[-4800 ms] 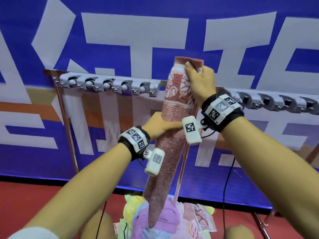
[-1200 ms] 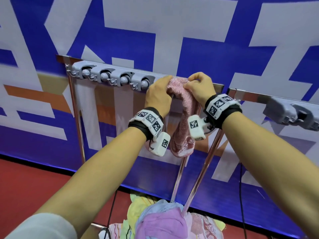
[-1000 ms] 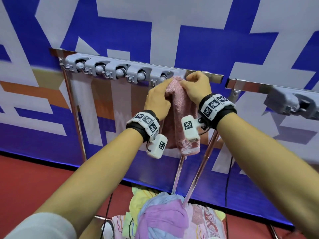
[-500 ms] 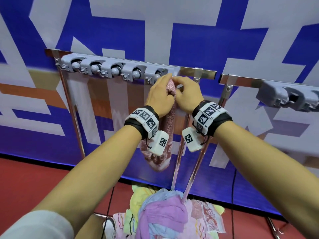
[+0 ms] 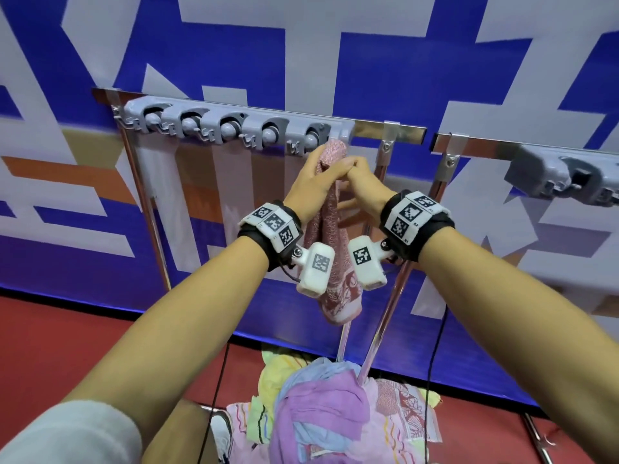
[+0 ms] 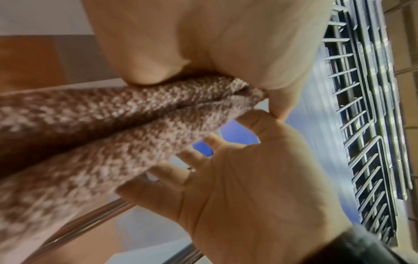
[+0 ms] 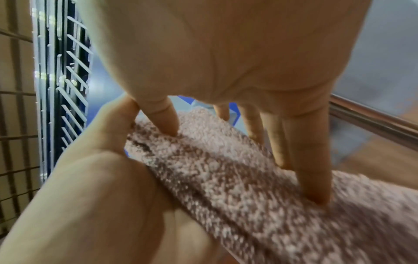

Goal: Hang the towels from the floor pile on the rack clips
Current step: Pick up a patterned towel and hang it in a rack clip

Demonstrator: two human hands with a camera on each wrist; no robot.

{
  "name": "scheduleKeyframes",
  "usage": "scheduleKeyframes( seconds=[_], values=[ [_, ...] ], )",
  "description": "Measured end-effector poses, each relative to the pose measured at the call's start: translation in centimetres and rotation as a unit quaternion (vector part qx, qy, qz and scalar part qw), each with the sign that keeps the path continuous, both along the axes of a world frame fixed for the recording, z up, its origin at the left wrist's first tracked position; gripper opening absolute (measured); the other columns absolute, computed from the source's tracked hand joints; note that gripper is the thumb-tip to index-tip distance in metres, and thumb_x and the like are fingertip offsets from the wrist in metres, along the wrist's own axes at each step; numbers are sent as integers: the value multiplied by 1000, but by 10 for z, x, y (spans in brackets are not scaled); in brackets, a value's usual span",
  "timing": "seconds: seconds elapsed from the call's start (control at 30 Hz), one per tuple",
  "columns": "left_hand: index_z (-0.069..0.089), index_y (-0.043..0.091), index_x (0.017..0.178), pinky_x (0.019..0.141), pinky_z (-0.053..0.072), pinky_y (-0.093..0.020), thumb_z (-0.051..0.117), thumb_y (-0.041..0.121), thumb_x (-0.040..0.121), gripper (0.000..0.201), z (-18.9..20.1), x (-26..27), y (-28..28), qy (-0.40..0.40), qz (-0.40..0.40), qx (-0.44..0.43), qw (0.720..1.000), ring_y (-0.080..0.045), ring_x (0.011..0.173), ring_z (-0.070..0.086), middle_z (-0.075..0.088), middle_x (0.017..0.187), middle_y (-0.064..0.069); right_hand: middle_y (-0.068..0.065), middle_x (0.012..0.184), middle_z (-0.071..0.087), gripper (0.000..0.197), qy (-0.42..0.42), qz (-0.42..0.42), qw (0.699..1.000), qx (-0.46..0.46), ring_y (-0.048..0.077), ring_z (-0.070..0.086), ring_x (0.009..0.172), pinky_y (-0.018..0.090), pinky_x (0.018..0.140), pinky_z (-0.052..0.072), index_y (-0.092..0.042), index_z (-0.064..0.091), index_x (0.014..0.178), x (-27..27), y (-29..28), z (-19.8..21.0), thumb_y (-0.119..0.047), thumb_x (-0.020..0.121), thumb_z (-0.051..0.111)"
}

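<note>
A folded pink towel (image 5: pixel 327 229) hangs doubled, its fold right under the last roller clip (image 5: pixel 313 139) of the grey clip bar (image 5: pixel 234 125); whether the clip grips it I cannot tell. My left hand (image 5: pixel 313 182) pinches the towel just below the fold, seen close in the left wrist view (image 6: pixel 203 53). My right hand (image 5: pixel 363 182) meets it from the right, its thumb (image 7: pixel 164 121) pressed on the towel (image 7: pixel 237 178) and its fingers (image 6: pixel 167 171) behind the cloth (image 6: pixel 113 125). The floor pile (image 5: pixel 321 413) of pastel towels lies below.
A second grey clip bar (image 5: pixel 552 175) sits on the right rail. Two chrome rack legs (image 5: pixel 385 313) slant down into the pile. A blue and white banner (image 5: pixel 335 61) stands close behind. Red floor (image 5: pixel 67 329) lies left; a black cable (image 5: pixel 435 346) hangs right.
The towel, first held up long, is now folded double. Both hands carried it left along the rail and closed together under the last clip of the left bar.
</note>
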State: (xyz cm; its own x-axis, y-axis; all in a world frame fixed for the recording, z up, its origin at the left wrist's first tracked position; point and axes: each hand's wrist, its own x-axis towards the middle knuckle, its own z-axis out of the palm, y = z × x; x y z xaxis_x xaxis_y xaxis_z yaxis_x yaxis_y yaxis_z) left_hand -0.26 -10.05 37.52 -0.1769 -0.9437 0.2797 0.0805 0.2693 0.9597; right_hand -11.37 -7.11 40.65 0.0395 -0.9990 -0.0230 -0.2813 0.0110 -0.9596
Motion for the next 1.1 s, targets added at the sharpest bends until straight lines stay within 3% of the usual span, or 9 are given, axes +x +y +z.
scheduleKeyframes(
  seconds=[0.1,0.17,0.3,0.5,0.6,0.77,0.87,0.97,1.1],
  values=[
    [54,26,132,98,48,-60,77,59,70,75,-18,-6,3,43,-8,37,998,-34,98,67,69,108,-14,20,120,63,65,16,15,997,76,33,64,96,57,87,54,-10,57,123,0,9,-15,-60,96,26],
    [59,21,125,82,55,-52,73,56,73,65,-28,-9,11,58,-15,54,997,-31,81,69,71,94,-12,19,112,66,67,-9,30,994,101,35,65,96,54,89,54,-11,64,106,0,14,-27,-66,93,27],
    [66,27,108,85,56,-45,68,66,67,56,-57,-14,24,78,-39,142,986,-24,90,73,74,104,-6,10,83,69,71,-57,27,989,135,28,65,76,39,75,53,-17,67,91,2,13,-49,-79,83,34],
    [56,17,134,99,50,-48,53,79,76,85,-113,-7,46,-7,-77,237,968,-31,120,60,60,133,-12,11,108,63,82,-122,11,979,164,21,64,82,28,63,50,-17,52,134,12,14,-117,-80,82,40],
    [60,27,122,104,44,-39,55,64,85,53,-146,-6,62,3,-74,258,963,-18,121,59,63,129,-1,13,134,56,96,-135,-18,974,181,26,60,109,32,81,48,-14,43,143,14,31,-153,-79,73,49],
    [53,38,132,103,42,-48,57,76,77,67,-186,10,85,-132,-67,319,936,-17,116,61,66,126,6,8,142,45,74,-119,-43,973,193,27,58,113,33,76,48,-21,16,153,2,46,-189,-44,94,54],
    [42,28,141,96,46,-42,66,51,87,63,-198,24,91,-191,-41,316,928,-20,119,54,58,129,2,7,102,59,46,7,-69,979,189,24,62,83,37,69,53,-18,44,129,-13,47,-200,-25,86,58],
    [45,21,140,83,47,-36,67,43,89,60,-217,35,102,-253,-19,329,910,-20,106,56,57,127,-4,3,111,55,40,51,-78,977,192,24,54,102,46,84,56,-14,53,123,-28,52,-210,-25,86,62],
    [53,19,130,74,45,-31,67,41,88,49,-235,35,118,-267,-18,340,902,-18,93,59,62,116,-1,5,104,56,27,63,-60,977,196,22,56,93,38,72,54,-13,60,111,-35,71,-221,-28,89,64]
  ],
)
